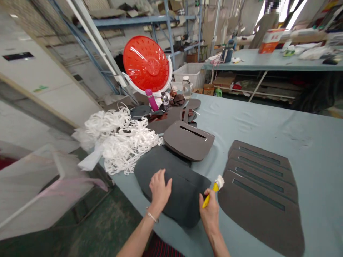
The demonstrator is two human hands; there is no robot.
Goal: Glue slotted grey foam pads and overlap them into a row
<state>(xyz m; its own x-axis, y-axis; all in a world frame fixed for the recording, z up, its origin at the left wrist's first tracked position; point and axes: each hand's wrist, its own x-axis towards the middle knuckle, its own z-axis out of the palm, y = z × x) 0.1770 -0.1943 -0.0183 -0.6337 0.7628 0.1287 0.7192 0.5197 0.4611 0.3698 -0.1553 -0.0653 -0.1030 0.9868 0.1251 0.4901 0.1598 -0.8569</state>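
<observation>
My left hand (159,187) lies with its fingers apart on a dark, rounded sheet piece (182,191) near the table's front edge. In my right hand (209,210) is a yellow-handled brush (215,189), its white-coated bristles pointing up and away. That hand is at the sheet's right edge; whether its fingers also grip the sheet I cannot tell. Just beyond is a grey flap-shaped piece (189,141) with a long slot, partly over the dark sheet. To the right, several similar slotted grey pieces (264,192) overlap in a fanned row.
White stringy strips (128,139) are heaped at the table's left. Behind them stand a magenta bottle (152,100), a small dark bottle (165,101), a clear jar (186,87) and a tilted red basin (146,64). A person (266,25) stands beyond the far table (246,59).
</observation>
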